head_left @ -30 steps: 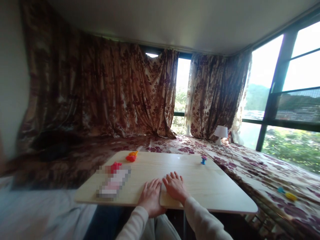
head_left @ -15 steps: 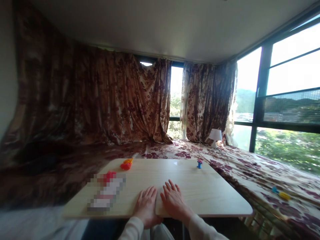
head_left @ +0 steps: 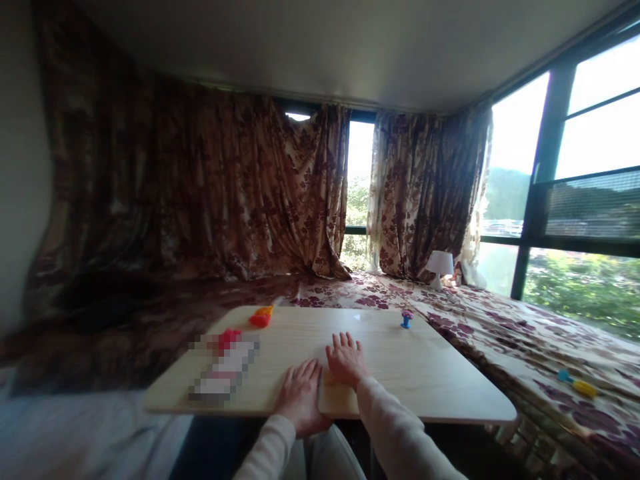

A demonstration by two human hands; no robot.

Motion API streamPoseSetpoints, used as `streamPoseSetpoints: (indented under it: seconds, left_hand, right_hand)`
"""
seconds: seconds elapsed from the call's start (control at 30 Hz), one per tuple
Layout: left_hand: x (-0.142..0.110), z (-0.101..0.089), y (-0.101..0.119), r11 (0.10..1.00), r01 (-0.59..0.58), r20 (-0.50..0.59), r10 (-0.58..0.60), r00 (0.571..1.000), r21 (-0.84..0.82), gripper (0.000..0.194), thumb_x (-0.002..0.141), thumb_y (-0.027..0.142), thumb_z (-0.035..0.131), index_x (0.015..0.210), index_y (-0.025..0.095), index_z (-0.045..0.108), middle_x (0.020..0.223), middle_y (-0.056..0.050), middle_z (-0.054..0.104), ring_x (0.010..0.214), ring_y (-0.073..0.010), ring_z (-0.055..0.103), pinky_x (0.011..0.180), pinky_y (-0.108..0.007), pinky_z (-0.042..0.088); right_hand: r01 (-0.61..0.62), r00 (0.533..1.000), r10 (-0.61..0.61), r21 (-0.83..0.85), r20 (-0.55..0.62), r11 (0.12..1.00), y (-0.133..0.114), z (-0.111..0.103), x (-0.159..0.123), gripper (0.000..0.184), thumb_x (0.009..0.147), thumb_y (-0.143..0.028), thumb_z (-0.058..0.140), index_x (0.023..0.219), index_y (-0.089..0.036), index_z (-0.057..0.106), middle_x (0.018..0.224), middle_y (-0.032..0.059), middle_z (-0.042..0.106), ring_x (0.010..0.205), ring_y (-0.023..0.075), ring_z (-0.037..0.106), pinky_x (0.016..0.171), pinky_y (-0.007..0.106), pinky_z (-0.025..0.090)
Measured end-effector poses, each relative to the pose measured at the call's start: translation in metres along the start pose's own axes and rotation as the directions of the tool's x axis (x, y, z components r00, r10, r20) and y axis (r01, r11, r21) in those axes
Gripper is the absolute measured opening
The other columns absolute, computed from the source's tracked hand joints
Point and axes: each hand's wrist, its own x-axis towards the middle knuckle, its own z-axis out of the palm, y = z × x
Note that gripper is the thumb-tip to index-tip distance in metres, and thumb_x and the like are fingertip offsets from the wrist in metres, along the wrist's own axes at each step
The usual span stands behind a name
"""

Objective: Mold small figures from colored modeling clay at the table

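Tabletop (head_left: 430, 387): pale, straw-coloured, with fine wood grain running across it, a smooth, faintly glossy face and rounded corners. It stands directly in front of the seated person, its near edge above the lap, where grey trousers (head_left: 327, 457) show.

Left hand (head_left: 300, 393): palm down at the near edge, fingers extended and lying close together, grasping no object. Right hand (head_left: 346, 359): palm down, slightly farther in, just beside the left and apart from it; fingers straight and fanned with narrow gaps, nothing pinched. Whether the right palm bears fully on the surface cannot be told. Both sleeves are cream, of soft-looking fabric, gathered in folds.

Items on the surface: near the far left corner, a lumpy red and orange piece (head_left: 261, 317); nearer, a bright red piece (head_left: 229, 339) of irregular outline, adjoining an oblong flat item (head_left: 225, 373) whose detail is masked by pixelation. Towards the far right corner stands a small upright blue piece (head_left: 406, 321), flared at the foot, with a knobbly pink-purple top.

Surroundings: creased floral cloth (head_left: 465, 317) lies beyond and to the right, bearing a blue and yellow item (head_left: 583, 387) and a white lamp (head_left: 439, 263) with a tapered shade. Patterned curtains (head_left: 250, 187) hang in deep vertical folds.
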Motion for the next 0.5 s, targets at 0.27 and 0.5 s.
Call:
streamPoseSetpoints:
  seconds: [0.27, 0.5]
  left_hand:
    - [-0.001, -0.004, 0.002, 0.999, -0.011, 0.023, 0.010, 1.000, 0.036, 0.096, 0.051, 0.053, 0.056, 0.136, 0.014, 0.032, 0.145, -0.008, 0.030, 0.133, -0.0244, 0.022, 0.110, -0.040, 0.012]
    - [-0.003, -0.009, 0.006, 0.999, -0.011, 0.040, 0.009, 0.999, 0.050, 0.095, 0.054, 0.054, 0.055, 0.136, 0.013, 0.031, 0.145, -0.008, 0.030, 0.134, -0.0241, 0.021, 0.110, -0.040, 0.012]
  right_hand:
    - [0.183, 0.980, -0.190, 0.105, 0.066, 0.978, 0.012, -0.010, -0.063, 0.052, 0.092, -0.041, 0.020, 0.136, -0.017, 0.035, 0.142, 0.0059, 0.036, 0.135, 0.0243, 0.017, 0.106, 0.043, 0.017]
    - [0.167, 0.972, -0.177, 0.076, 0.153, 0.983, 0.011, -0.015, -0.066, 0.056, 0.092, -0.042, 0.020, 0.138, -0.012, 0.029, 0.145, 0.0105, 0.029, 0.135, 0.0232, 0.017, 0.107, 0.042, 0.016]
